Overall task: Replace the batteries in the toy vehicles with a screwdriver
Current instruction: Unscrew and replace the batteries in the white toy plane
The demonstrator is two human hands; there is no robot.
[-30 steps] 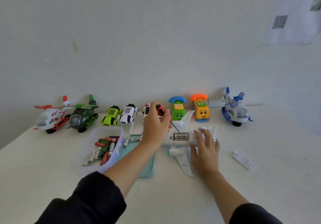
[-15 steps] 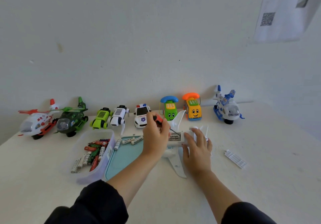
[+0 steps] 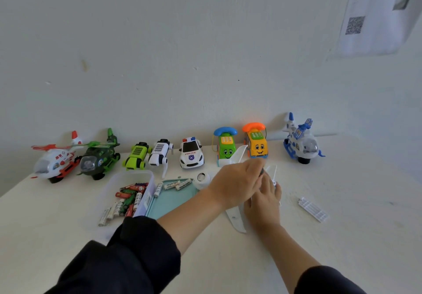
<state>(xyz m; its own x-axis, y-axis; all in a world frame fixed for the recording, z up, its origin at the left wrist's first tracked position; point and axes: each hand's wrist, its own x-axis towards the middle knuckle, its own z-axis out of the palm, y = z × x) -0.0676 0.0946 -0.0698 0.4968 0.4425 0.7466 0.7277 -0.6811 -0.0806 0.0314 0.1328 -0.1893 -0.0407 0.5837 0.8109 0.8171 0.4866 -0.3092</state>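
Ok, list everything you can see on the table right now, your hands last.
Toy helicopters: two, white-red and green, back left.
Toy buggies: two, lime, white.
Police car: one, white.
Phone cars: two, green, orange.
Blue-white helicopter: back right.
White airplane: one, under the hands.
Battery cover: white, right.
Clear box: assorted batteries.
Teal tray: white batteries at its far end.
Left hand: over the airplane, grip unclear.
Right hand: resting on the airplane.
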